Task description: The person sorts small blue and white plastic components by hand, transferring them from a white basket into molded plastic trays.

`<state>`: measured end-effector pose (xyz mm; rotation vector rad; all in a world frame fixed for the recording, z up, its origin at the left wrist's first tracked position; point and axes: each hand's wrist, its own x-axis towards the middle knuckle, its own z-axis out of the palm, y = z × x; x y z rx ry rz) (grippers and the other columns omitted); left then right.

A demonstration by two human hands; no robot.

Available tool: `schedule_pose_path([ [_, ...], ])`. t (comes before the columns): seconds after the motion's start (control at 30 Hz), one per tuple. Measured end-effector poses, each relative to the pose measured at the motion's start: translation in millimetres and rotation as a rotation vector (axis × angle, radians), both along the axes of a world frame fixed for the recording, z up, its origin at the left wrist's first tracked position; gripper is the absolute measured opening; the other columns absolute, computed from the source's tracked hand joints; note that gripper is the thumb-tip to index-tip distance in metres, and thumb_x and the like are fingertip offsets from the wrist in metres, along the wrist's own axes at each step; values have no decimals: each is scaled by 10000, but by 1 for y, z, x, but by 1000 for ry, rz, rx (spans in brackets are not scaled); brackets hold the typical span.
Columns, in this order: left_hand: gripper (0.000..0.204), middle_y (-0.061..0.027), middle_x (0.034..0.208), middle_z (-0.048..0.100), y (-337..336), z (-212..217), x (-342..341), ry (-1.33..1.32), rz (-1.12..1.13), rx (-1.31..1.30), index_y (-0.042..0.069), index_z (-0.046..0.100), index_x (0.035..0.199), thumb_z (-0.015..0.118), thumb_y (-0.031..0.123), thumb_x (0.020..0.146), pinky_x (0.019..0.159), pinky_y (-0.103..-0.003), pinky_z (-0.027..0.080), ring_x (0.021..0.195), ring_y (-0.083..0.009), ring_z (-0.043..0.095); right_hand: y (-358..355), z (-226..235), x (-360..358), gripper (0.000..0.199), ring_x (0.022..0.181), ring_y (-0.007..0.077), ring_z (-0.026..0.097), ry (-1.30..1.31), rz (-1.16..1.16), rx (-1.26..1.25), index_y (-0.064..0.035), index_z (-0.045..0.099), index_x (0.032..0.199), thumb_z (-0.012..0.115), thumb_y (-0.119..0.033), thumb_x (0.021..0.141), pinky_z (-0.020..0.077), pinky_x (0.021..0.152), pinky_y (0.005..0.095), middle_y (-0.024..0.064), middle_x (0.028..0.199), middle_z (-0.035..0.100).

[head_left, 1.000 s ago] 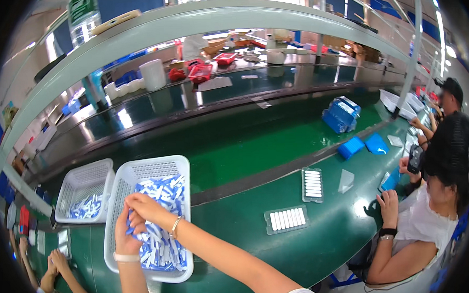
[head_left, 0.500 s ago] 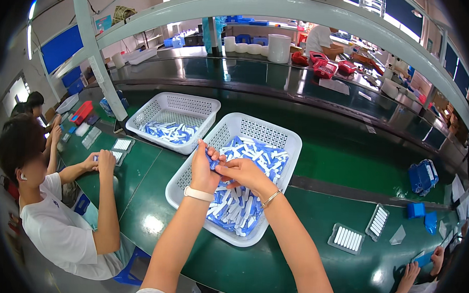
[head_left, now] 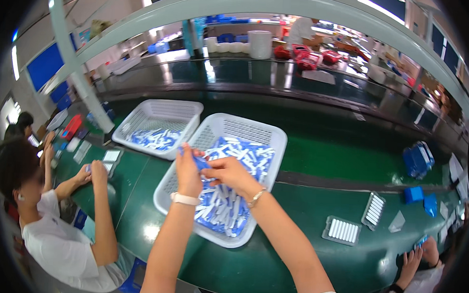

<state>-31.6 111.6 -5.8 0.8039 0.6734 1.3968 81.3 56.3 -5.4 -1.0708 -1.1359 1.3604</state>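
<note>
Above a white perforated plastic basket (head_left: pixel 279 153), my left hand (head_left: pixel 188 170) and my right hand (head_left: pixel 229 173) are close together. A small blue piece (head_left: pixel 201 163) lies in the left hand, curled fingers around it. My right thumb and fingers pinch at the same piece from the right. Its exact shape is blurred and partly covered by the fingers. Below both hands, a heap of small, slim blue-and-white pieces (head_left: pixel 224 211) fills much of the basket.
A second white basket (head_left: pixel 195 115) with fewer such pieces stands to the left. Clear trays of white sticks (head_left: pixel 342 231) lie at right on the green table (head_left: pixel 292 259). A co-worker (head_left: pixel 58 238) sits at left; another person's hands (head_left: pixel 415 262) work at lower right.
The whole view has shifted, so baskets and table sit slightly further left. Both my hands remain together at the blue piece over the basket.
</note>
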Motion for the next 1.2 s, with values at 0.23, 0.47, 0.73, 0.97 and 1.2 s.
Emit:
schedule_pose_path([
  [0.23,396,-54,875,584,21,-24,-30,148,-212,-54,56,494,1003,476,448,954,737,-337,501,802,-174,586,15,-24,-14,185,554,96,591,-61,-101,295,40,685,821,701,-138,775,506,510,254,66,699,658],
  [0.47,434,34,682,434,-9,6,-3,46,-78,-57,98,475,919,519,530,916,617,-228,405,645,-87,428,2,-12,-6,207,523,117,612,-13,-91,166,51,648,652,706,-103,777,521,455,251,93,615,637],
  [0.73,619,51,699,363,-5,9,-7,234,-110,-7,21,469,1248,532,538,913,581,-175,320,642,-39,373,6,-13,-12,212,524,128,619,6,-87,133,60,654,670,722,-112,773,529,473,252,97,624,643],
  [0.97,501,33,648,333,7,10,-7,243,-66,9,152,293,674,587,488,902,574,-209,342,600,-75,359,11,-9,-14,205,558,136,636,71,-104,107,60,638,664,734,-97,752,541,497,258,99,629,640],
  [1.2,487,12,714,447,13,0,-25,121,-39,-136,124,419,685,646,527,835,701,-290,426,724,-150,469,25,-28,-25,73,499,167,630,265,-76,301,54,645,628,681,42,691,540,474,280,120,605,642],
])
